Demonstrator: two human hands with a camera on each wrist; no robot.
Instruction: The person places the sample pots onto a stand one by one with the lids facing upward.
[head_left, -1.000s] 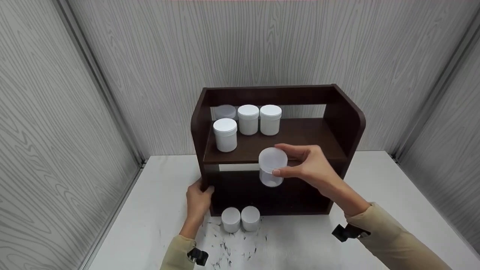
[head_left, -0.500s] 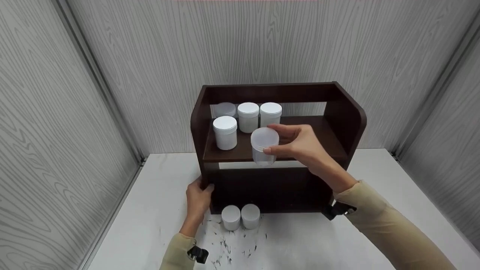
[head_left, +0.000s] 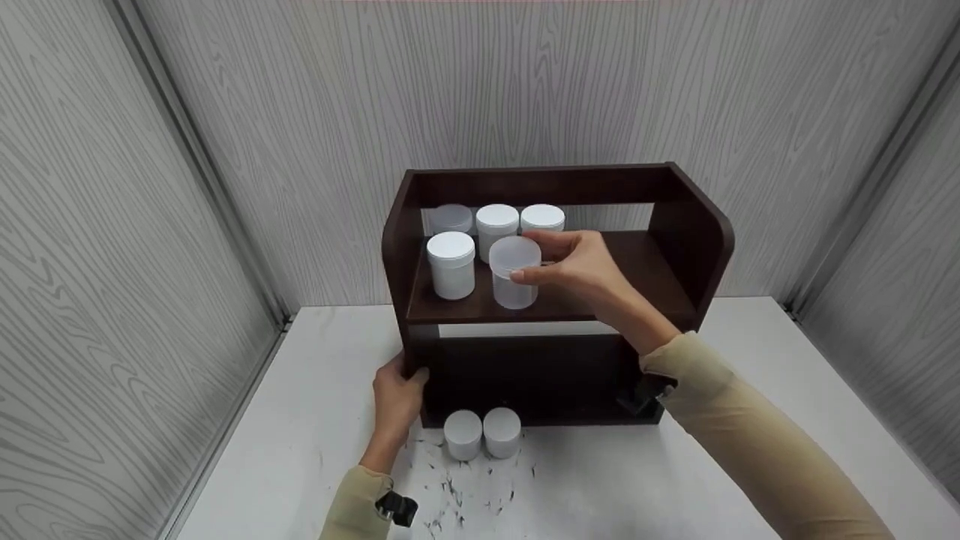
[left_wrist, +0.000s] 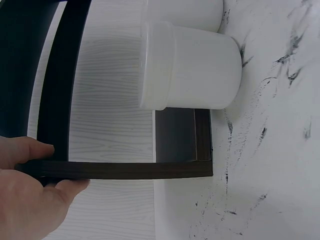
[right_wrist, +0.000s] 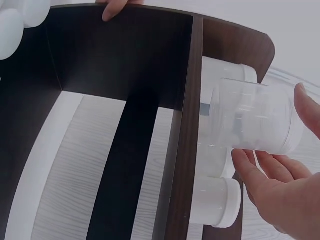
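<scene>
My right hand [head_left: 583,268] pinches a translucent plastic jar [head_left: 516,294] near its top, thumb in front and fingers behind. The jar is upright, close over the front of the upper board of a dark brown shelf unit [head_left: 532,375]. Left of it on that board stands a white lidded jar [head_left: 452,274], with a translucent jar [head_left: 450,218] behind. Two more white jars [head_left: 496,221] stand at the back, partly hidden by the held jar and my hand. My left hand [head_left: 397,397] grips the unit's left side panel [left_wrist: 125,170], thumb and fingers on either side.
Two white jars [head_left: 502,433] stand side by side on the white table [head_left: 600,487], just in front of the unit's lower edge. Dark scuff marks [head_left: 454,491] lie on the table near them. Wood-patterned grey walls [head_left: 525,90] enclose the back and sides.
My right hand has carried the translucent jar up, leftward and inward, from in front of the lower opening to over the upper board. My left hand has stayed on the side panel.
</scene>
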